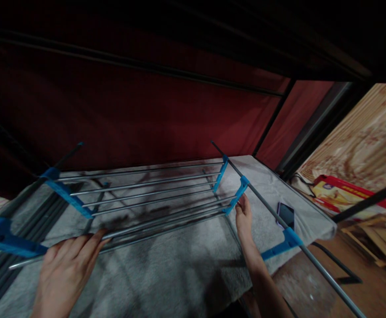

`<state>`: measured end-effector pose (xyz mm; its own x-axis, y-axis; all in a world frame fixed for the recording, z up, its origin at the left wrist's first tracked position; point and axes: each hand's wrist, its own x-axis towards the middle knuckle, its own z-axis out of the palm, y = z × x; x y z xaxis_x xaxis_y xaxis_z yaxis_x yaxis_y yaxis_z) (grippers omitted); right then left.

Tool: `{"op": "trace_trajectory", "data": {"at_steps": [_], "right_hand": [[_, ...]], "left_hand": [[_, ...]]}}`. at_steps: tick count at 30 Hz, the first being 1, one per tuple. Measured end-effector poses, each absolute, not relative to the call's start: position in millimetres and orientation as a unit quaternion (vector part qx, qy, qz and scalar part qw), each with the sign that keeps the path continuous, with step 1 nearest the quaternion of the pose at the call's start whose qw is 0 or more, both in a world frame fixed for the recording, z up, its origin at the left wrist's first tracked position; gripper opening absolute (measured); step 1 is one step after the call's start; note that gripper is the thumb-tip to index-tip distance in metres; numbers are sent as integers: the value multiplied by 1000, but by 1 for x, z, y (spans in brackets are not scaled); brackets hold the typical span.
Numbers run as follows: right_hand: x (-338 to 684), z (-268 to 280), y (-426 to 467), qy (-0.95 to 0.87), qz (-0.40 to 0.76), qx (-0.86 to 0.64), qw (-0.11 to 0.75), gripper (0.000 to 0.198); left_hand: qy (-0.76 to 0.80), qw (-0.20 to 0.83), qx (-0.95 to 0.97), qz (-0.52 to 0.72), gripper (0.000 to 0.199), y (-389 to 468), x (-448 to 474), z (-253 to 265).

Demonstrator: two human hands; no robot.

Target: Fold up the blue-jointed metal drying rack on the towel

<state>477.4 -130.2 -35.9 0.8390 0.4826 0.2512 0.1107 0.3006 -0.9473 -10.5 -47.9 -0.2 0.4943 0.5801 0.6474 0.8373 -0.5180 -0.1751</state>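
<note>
A rack of thin metal tubes [146,193] and blue plastic brackets lies across a grey cloth surface. My left hand [65,265] is wrapped over a metal tube [24,264] at the front left, beside a blue bracket [5,238]. That tube's left end sticks out free past my fingers. My right hand [244,218] pinches the middle right blue bracket [236,196], where the front tubes meet it. A long side pole [266,203] runs through the right brackets. Nearest me on this pole sits another blue bracket [281,247], with no tube visible in it.
Several loose dark tubes [37,221] lie at the left. A phone [285,215] rests on the cloth [166,274] right of the pole. Dark frame bars [274,117] and a red curtain [140,119] stand behind. A red-and-yellow box [342,196] is at the far right.
</note>
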Motion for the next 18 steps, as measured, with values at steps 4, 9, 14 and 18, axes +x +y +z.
{"op": "trace_trajectory", "data": {"at_steps": [4,9,14,18], "right_hand": [[478,-37,-131,-245,125,-588,760,52],[479,-38,-132,-242,143,-579,765,57],[481,-39,-131,-231,147,-611,743,64],[482,-43,-134,-255,145,-640,710,76]], "left_hand": [[-426,241,-833,-259,34,-45,-9,4],[-403,259,-839,-260,38,-41,-8,9],[-378,268,-846,-262,42,-37,-5,16],[-414,267,-833,-252,35,-44,4,22]]}}
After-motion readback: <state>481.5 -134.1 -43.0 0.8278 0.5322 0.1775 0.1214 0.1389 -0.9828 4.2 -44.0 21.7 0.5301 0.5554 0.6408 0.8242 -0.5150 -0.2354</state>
